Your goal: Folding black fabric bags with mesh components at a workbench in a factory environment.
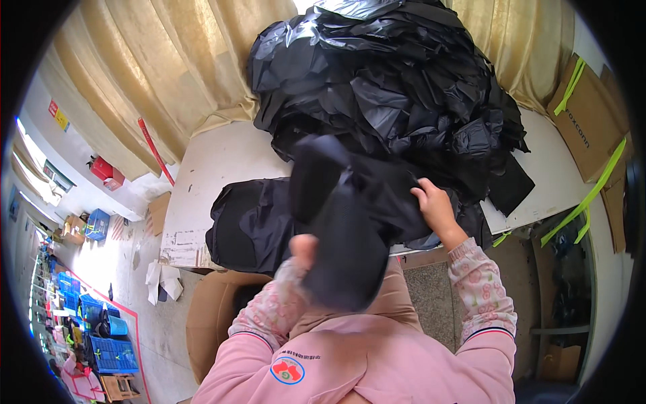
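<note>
Held up in front of my body is a black fabric piece (353, 229) with rounded, padded-looking ends, partly blurred by motion. My right hand (436, 210) pinches its right edge between thumb and fingers. On its lower left side, my left hand (303, 250) has its thumb showing against the cloth, while the other fingers are hidden behind it. Left of the held piece lies a flat stack of similar black pieces (245, 222) near the table's front edge. Behind it rises a large heap of crumpled, shiny black fabric (383, 81).
The white table (232, 151) carries the heap and the stack. Beige curtains (168, 60) hang behind it. At the right lean cardboard boxes (585, 128) with yellow-green straps (592, 202). Blue crates (114, 353) stand on the floor at the far left, and a brown round-edged container (208, 323) is beside my left arm.
</note>
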The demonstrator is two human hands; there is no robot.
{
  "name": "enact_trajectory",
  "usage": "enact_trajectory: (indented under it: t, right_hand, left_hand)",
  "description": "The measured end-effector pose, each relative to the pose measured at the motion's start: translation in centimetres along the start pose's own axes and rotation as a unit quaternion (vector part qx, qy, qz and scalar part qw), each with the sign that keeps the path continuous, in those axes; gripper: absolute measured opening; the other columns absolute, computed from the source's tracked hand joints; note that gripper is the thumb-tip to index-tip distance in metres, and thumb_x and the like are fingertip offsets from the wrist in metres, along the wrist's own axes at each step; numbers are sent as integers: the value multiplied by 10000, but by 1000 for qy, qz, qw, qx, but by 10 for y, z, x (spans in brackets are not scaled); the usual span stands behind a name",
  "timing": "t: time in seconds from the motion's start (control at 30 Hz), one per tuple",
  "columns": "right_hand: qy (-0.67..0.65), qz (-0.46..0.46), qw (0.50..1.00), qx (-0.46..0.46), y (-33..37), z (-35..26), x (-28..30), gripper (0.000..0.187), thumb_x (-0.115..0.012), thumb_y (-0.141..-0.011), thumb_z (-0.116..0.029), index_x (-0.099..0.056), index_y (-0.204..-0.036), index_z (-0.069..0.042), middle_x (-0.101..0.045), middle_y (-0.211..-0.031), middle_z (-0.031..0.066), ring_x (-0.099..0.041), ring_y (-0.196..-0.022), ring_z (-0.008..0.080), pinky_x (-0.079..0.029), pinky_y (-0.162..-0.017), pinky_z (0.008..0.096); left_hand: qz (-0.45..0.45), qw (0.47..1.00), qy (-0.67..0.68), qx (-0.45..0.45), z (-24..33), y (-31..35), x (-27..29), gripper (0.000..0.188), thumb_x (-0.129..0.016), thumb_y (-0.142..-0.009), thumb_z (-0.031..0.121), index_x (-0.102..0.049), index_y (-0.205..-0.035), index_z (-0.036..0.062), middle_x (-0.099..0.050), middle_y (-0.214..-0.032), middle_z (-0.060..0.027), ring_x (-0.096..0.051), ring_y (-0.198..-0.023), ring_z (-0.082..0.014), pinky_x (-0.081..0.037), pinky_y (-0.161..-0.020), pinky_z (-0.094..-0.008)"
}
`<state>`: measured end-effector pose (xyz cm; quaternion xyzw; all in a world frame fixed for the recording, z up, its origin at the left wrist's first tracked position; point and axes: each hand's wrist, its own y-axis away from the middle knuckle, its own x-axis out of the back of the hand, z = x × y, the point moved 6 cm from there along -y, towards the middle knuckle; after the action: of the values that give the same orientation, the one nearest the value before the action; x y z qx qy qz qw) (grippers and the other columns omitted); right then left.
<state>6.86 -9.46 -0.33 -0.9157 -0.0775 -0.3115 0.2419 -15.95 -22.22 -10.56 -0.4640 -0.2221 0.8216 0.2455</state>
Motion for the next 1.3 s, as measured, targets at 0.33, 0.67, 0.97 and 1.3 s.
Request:
enact_trajectory:
  t: [0.33,0.67,0.97,1.3]
  right_hand:
    - [-508,-122,842,-138,5,-29,72,451,-612,-894,-71,-472,-1316,1,-611,-1196,70,-604,-1056,170,-468,-960,308]
    - [-554,-158,817,15,19,-105,-59,767,-558,-879,75,-152,-1521,-26,-398,-1462,100,-412,-1306,167,-356,-1059,290]
    - [-290,-172,922,-189,86,-21,-207,452,-691,-845,-186,-473,-1166,45,-639,-1054,221,-651,-942,314,-523,-797,387]
    - [-356,-68,902,-235,-57,21,-225,299,-680,-837,-257,-601,-695,-7,-614,-614,87,-589,-551,183,-438,-499,343]
  left_hand:
    - [310,829,-438,158,270,-19,-52,352,-537,-987,279,-591,-1225,26,-644,-1182,-75,-613,-1054,-166,-475,-921,-309]
    - [395,652,-642,82,407,-37,-23,239,-699,-878,177,-656,-1041,7,-677,-916,-27,-630,-830,-118,-515,-784,-268]
    - [68,506,-851,123,170,-10,-16,490,-757,-721,228,-591,-1140,37,-555,-1186,-192,-495,-1174,-380,-373,-1024,-453]
    - [-29,448,-847,284,36,65,16,819,-612,-816,608,-334,-1490,233,-161,-1577,-164,-146,-1452,-368,-125,-1109,-642]
